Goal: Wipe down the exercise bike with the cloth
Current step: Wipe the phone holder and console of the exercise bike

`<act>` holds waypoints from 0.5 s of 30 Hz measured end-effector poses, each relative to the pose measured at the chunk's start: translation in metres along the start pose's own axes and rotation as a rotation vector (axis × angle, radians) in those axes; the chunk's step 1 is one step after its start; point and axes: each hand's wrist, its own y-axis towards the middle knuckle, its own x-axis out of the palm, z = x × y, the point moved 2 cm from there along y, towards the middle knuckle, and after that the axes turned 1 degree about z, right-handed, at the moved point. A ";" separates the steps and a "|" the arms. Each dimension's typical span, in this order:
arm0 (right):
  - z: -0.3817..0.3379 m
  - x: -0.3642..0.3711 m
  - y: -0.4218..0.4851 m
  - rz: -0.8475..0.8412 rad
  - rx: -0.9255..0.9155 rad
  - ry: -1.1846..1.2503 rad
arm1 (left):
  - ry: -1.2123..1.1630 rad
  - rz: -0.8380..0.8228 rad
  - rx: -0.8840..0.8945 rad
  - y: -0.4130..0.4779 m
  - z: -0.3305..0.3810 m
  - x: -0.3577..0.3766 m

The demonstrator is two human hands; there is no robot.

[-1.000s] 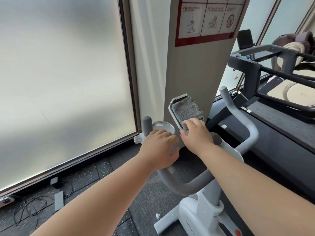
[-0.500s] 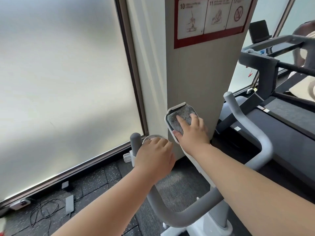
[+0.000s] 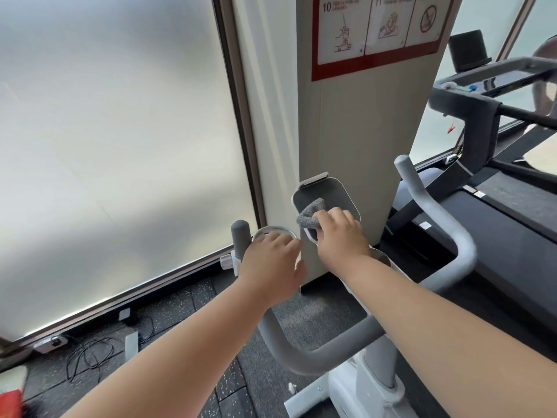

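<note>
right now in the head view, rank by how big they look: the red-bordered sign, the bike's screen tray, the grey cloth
1. red-bordered sign, though cut off at the top edge
2. screen tray, partly hidden by the right hand
3. grey cloth, bunched, so only part shows

The sign hangs farther away, so true sizes stay unsure.

A treadmill [image 3: 497, 212] is seen at the right, a red-framed sign [image 3: 373, 28] on the pillar [image 3: 361, 131], and cables [image 3: 87, 357] on the floor [image 3: 180, 312].
</note>
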 end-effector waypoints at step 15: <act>-0.014 -0.064 -0.126 0.191 -0.140 0.063 | -0.147 0.103 0.081 -0.077 0.024 -0.001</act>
